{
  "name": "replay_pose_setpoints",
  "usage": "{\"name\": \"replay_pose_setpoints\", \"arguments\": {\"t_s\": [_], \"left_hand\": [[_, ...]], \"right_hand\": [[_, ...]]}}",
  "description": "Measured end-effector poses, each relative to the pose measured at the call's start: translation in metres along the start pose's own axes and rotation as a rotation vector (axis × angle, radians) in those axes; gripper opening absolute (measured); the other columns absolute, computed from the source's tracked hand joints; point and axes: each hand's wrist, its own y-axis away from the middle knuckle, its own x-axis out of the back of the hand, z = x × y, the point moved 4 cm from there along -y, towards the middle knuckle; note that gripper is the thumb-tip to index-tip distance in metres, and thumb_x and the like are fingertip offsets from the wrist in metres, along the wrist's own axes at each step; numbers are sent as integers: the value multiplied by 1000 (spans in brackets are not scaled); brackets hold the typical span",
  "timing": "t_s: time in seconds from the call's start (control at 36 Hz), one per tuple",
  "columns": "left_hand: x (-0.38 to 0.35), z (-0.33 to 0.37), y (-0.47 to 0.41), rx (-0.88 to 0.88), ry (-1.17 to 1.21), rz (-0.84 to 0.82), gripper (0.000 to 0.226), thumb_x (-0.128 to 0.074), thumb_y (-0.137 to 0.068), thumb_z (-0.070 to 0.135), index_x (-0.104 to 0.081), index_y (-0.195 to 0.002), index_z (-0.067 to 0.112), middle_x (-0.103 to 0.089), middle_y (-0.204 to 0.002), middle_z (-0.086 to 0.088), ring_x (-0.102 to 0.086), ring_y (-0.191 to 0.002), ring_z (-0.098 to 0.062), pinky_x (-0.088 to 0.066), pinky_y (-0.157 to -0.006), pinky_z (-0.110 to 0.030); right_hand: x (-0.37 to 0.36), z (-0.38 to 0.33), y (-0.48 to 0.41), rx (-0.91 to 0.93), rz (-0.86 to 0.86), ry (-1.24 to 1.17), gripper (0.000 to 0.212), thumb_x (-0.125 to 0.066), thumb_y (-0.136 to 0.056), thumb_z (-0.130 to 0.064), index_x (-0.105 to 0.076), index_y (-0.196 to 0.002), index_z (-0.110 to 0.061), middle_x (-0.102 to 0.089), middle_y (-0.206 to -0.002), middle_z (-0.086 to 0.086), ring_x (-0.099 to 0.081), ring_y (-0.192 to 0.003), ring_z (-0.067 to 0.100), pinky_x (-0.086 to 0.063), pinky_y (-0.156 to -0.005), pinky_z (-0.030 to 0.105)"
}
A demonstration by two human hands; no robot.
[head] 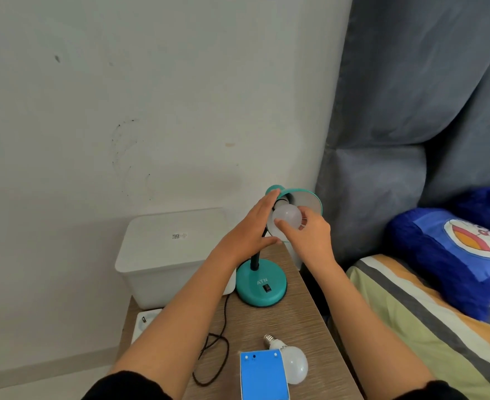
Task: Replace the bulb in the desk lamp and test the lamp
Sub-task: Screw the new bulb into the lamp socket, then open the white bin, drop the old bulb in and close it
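Note:
A teal desk lamp stands on a small wooden table, its round base (261,287) with a black switch facing me. Its shade (304,197) is tilted toward me. A white bulb (287,216) sits at the socket inside the shade. My right hand (307,238) grips this bulb with fingers and thumb. My left hand (249,229) rests flat against the left side of the shade and the neck, fingers spread. A second white bulb (294,368) lies on its side near the table's front, screw cap pointing away from me.
A blue box (264,376) lies beside the loose bulb. The lamp's dark cord (215,353) loops across the table (304,321). A white lidded bin (168,255) stands at the left against the wall. A bed with a blue plush pillow (454,255) lies to the right.

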Motion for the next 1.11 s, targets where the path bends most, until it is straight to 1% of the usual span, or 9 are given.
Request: {"name": "replay_pose_setpoints", "arguments": {"t_s": [0.11, 0.25, 0.5, 0.61, 0.69, 0.81, 0.92, 1.06, 1.11], "left_hand": [[2, 8, 2, 21, -20, -4, 97, -70, -81, 12, -1, -148, 21, -11, -157, 2, -15, -141, -8, -13, -107, -14], [10, 15, 10, 62, -73, -31, 86, -61, -87, 7, -3, -149, 21, -13, -157, 0, -19, -141, -13, -16, -106, -16], [50, -6, 52, 207, -248, -26, 63, -47, -96, 32, -14, -148, 20, -18, -156, 0, -20, -142, -14, -18, -112, -26], [69, -32, 80, 322, -301, 28, 62, -44, -96, 41, -19, -148, 18, -23, -155, 0, -22, -142, -15, -21, -113, -30], [83, -58, 103, 423, -332, 45, 64, -40, -96, 45, -18, -148, 15, -22, -155, -3, -20, -142, -17, -22, -114, -34], [97, -97, 131, 563, -370, 50, 69, -35, -96, 48, -12, -148, 9, -12, -157, -8, -7, -146, -19, -15, -116, -36], [108, -136, 154, 706, -387, 84, 75, -34, -95, 50, -5, -148, 5, -3, -157, -12, -1, -146, -23, -12, -119, -38], [115, -168, 168, 782, -290, 147, 78, -36, -92, 55, -11, -146, 3, -14, -153, -15, -14, -142, -26, -21, -116, -43], [115, -178, 167, 804, -195, 169, 80, -37, -91, 56, -10, -146, 4, -15, -153, -13, -17, -142, -25, -21, -116, -43]], "right_hand": [[7, -7, 1, 29, -48, 80, 40, -66, -82, -28, -59, -113, -4, -64, -110, 15, -58, -101, 27, -49, -85, 34], [20, -20, 8, 61, -41, 114, 45, -60, -88, -20, -52, -128, 0, -58, -126, 16, -53, -117, 25, -38, -89, 23], [6, -45, 49, 240, -37, 119, 27, -55, -91, -15, -58, -115, -4, -61, -114, 9, -55, -107, 17, -39, -86, 20], [-28, -44, 64, 270, -146, 189, 33, -51, -93, -22, -56, -121, -7, -59, -120, 8, -53, -114, 20, -42, -95, 28], [-59, -40, 69, 249, -258, 253, 40, -46, -96, -24, -50, -131, -6, -53, -132, 10, -49, -123, 22, -37, -101, 29], [-97, -32, 69, 231, -411, 388, 44, -38, -99, -29, -41, -134, -2, -46, -138, 15, -41, -129, 26, -31, -103, 29], [-128, -19, 56, 174, -470, 372, 48, -39, -97, -33, -36, -134, -1, -43, -138, 18, -41, -127, 31, -34, -106, 38], [-158, -7, 29, 147, -522, 436, 67, -36, -99, -39, -14, -147, 3, -16, -156, 18, -18, -144, 27, -15, -119, 32], [-165, -5, 16, 94, -535, 413, 71, -36, -98, -41, -10, -148, 2, -7, -158, 17, -14, -145, 28, -16, -119, 35]]}}
